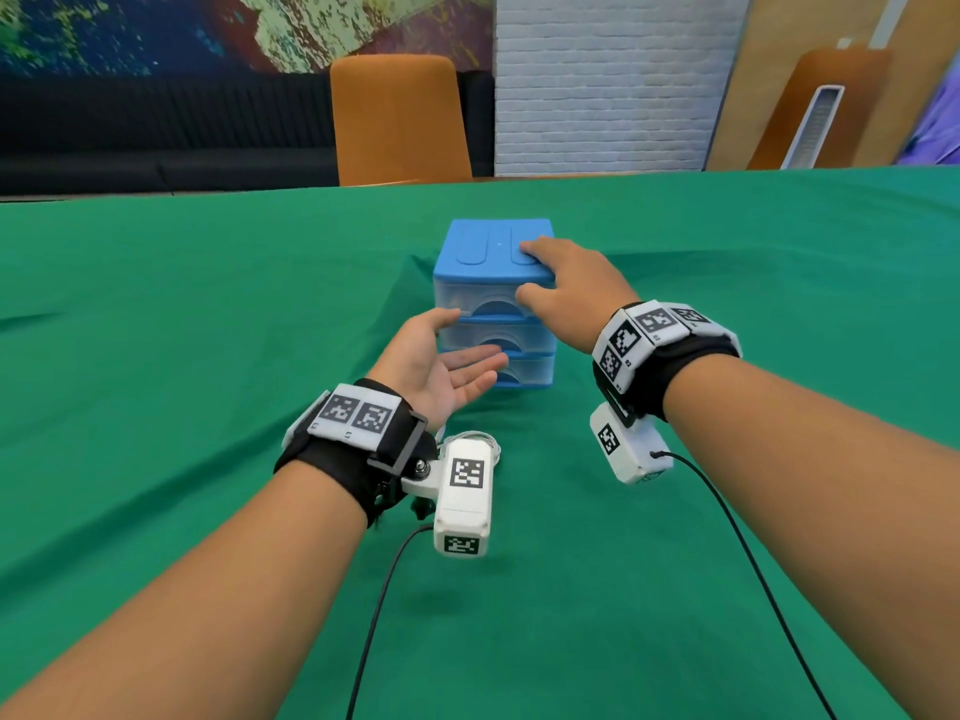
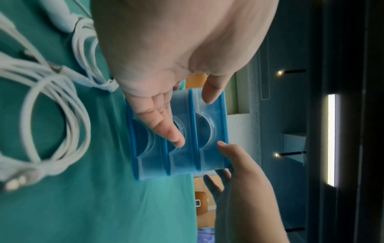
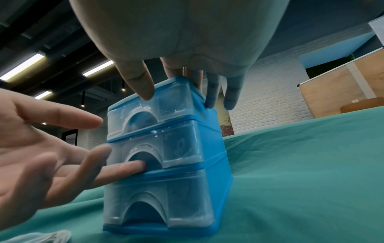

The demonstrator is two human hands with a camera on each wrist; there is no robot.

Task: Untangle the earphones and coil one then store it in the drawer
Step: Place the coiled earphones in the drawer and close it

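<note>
- A small blue drawer unit point(image 1: 493, 252) with three translucent drawers is seen upright on the green-covered counter point(image 1: 182, 330); all three drawers appear pushed in.
- The top of the unit is gripped by the right hand point(image 1: 563, 288); its thumb point(image 3: 139, 83) is laid against the front of the top drawer point(image 3: 149, 113), while the other fingers are spread over the lid and down the far side.
- The left hand point(image 1: 441, 366) is held released, palm up, in front of the unit; nothing is grasped by it; one fingertip point(image 3: 137, 166) is placed at the arched recess of the middle drawer point(image 3: 158, 152).
- White earphones point(image 2: 54, 105) are seen lying in loose loops on the counter below the left wrist, near the unit but apart from it; they are mostly hidden in the head view by the wrist camera point(image 1: 464, 496).
</note>
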